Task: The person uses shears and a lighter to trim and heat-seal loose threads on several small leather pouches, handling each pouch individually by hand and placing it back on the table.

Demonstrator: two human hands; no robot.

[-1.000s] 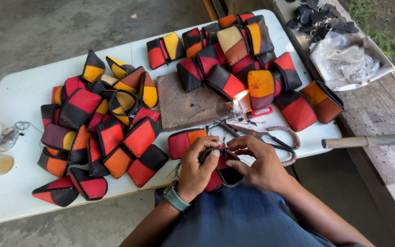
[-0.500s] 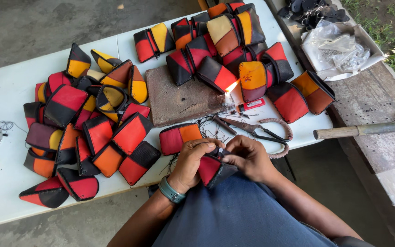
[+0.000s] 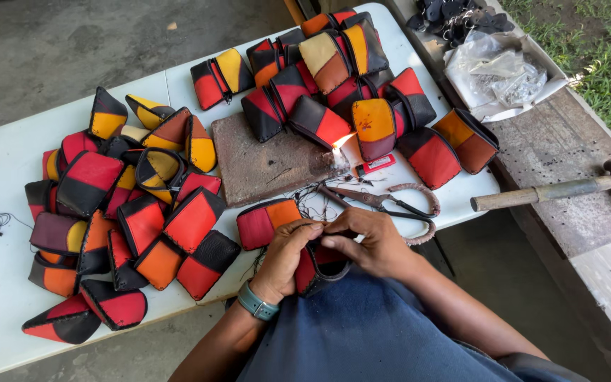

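Note:
Both of my hands hold one small red and black leather pouch point(image 3: 316, 269) just off the near edge of the white table point(image 3: 8, 332), over my blue-clad lap. My left hand point(image 3: 288, 258), with a teal wristband, grips its left side. My right hand point(image 3: 369, 244) pinches its top edge, fingers pressed together there. Another red and orange pouch point(image 3: 266, 221) lies on the table right beside my left hand.
A heap of patchwork pouches point(image 3: 129, 212) covers the table's left, another pile point(image 3: 348, 92) the far right. Between them lie a brown stone slab point(image 3: 266, 159), a small lit flame point(image 3: 339, 145) and scissors point(image 3: 383, 201). A hammer point(image 3: 567, 187) and plastic bag point(image 3: 500, 74) rest on the wooden bench at right.
My hands have kept working on the same pouch, shifting slightly; the view has drifted so the table sits a little further left and up.

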